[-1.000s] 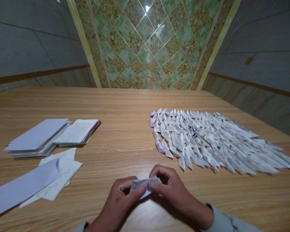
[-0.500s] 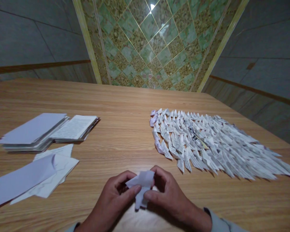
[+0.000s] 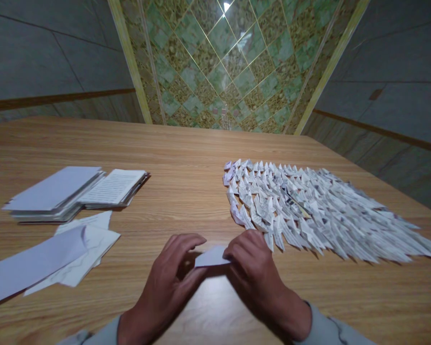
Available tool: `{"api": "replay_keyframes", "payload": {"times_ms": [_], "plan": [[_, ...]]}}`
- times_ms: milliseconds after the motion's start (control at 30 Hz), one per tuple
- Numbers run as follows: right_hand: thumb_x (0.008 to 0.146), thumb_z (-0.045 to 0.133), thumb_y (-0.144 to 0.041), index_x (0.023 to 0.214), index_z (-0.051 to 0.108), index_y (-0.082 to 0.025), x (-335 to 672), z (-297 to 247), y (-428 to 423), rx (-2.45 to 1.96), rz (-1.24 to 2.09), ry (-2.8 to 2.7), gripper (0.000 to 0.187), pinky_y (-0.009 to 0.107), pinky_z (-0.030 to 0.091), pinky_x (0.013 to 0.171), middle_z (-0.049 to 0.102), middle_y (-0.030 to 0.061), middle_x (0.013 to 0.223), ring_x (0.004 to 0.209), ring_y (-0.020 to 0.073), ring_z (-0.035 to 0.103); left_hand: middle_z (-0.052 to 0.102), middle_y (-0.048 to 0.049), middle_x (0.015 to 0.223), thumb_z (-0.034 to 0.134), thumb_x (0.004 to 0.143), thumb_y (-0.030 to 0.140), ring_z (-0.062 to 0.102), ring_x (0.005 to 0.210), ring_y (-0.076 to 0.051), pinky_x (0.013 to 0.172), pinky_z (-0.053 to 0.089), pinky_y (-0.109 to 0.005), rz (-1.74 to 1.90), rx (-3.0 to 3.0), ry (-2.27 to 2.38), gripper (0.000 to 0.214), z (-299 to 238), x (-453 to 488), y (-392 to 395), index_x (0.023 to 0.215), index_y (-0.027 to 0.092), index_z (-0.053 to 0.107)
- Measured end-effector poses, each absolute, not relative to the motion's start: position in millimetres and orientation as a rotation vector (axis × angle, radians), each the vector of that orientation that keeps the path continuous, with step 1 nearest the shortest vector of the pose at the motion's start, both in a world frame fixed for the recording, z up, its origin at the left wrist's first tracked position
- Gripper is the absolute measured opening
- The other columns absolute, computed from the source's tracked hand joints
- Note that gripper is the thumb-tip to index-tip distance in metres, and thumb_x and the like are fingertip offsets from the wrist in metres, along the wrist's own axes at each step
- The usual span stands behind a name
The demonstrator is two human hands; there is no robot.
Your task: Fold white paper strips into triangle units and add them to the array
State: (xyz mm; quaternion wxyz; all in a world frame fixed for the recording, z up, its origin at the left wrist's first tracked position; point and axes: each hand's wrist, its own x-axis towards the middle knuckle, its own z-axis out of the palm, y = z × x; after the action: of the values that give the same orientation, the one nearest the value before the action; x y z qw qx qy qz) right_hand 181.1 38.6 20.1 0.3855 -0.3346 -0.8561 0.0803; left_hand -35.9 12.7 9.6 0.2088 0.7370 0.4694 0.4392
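A small folded piece of white paper (image 3: 211,257) is pinched between my two hands just above the wooden table (image 3: 187,158). My left hand (image 3: 168,278) holds its left side with thumb and fingers curled. My right hand (image 3: 253,268) grips its right edge, fingers bent over it. Most of the paper is hidden by my fingers. To the right lies a large spread of folded paper pieces (image 3: 309,211) in rows.
An open book with a stack of sheets (image 3: 75,191) rests at the left. Loose torn white sheets (image 3: 46,261) lie at the near left. Tiled walls rise behind the table's far edge.
The paper piece, held upright and opened half a second ago, is now flattened and level between my hands. Both hands have shifted slightly forward on the table.
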Motion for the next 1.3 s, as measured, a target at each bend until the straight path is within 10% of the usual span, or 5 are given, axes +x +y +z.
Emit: {"api": "replay_keyframes", "payload": {"times_ms": [333,1300], "plan": [[0.096,0.065,-0.016,0.077,0.064,-0.020,180,8,44,-0.912,-0.042,-2.550,0.019,0.038,0.035,0.083,0.064,0.0033,0.076,0.078,0.0213,0.048,0.067,-0.0046,0.089,0.062,0.094,0.015,0.059,0.083,-0.024,0.073,0.044,-0.036,0.581,2.603,1.308,0.007,0,-29,13,0.089,0.020,0.062],[0.087,0.074,-0.016,0.074,0.072,-0.018,198,27,47,-1.300,0.509,-2.438,0.013,0.035,0.036,0.079,0.067,0.0031,0.076,0.080,0.0209,0.057,0.063,-0.0050,0.086,0.065,0.095,0.027,0.058,0.082,-0.025,0.073,0.040,-0.037,0.492,2.462,1.588,0.015,4,-30,26,0.083,0.018,0.063]]}}
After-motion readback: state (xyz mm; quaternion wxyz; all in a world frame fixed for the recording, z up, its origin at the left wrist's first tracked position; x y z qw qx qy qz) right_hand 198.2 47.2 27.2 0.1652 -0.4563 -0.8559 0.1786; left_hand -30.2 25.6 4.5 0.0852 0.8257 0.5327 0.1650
